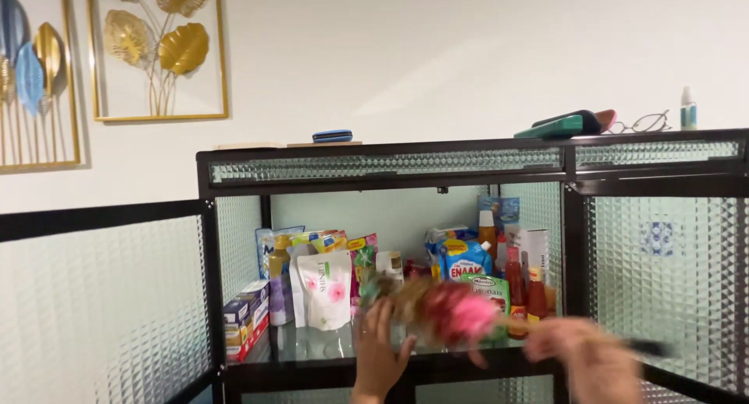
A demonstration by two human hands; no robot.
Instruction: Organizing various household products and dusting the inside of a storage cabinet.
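I see my right hand [593, 357] gripping a black handle, its pink and brown feather duster [449, 310] blurred over the glass shelf [312, 346] of the black cabinet [390, 158]. My left hand [378, 349] rests open on the shelf edge, just below a white refill pouch [326, 288].

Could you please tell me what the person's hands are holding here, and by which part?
The right hand grips a feather duster by its dark handle; motion blurs it. The left hand touches the shelf edge, holding nothing.
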